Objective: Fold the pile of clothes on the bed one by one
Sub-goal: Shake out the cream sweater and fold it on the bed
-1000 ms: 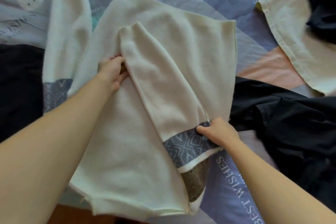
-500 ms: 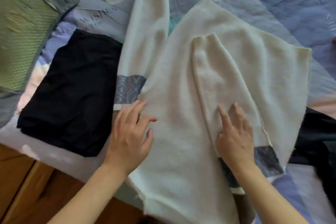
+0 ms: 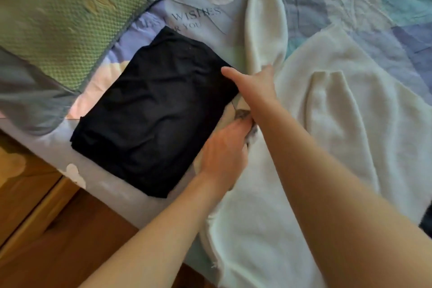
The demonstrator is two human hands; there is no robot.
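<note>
A white sweater (image 3: 292, 170) lies spread on the bed. One sleeve (image 3: 334, 105) is folded over its body. The other sleeve (image 3: 266, 30) stretches away toward the far side. My left hand (image 3: 224, 149) grips that sleeve's grey patterned cuff (image 3: 243, 116) beside the sweater's left edge. My right hand (image 3: 254, 86) reaches across and takes hold of the same sleeve higher up, thumb spread over the black garment, fingers buried in the fabric.
A folded black garment (image 3: 159, 110) lies just left of my hands. A green pillow (image 3: 65, 11) fills the far left corner. The bed's near edge meets a wooden frame and floor (image 3: 35, 217). A bit of dark cloth (image 3: 426, 224) shows at the right edge.
Both hands left the sleeve folded on the body and moved left to the other sleeve. The left hand now grips its cuff, the right hand crossed over to it. My view swung left.
</note>
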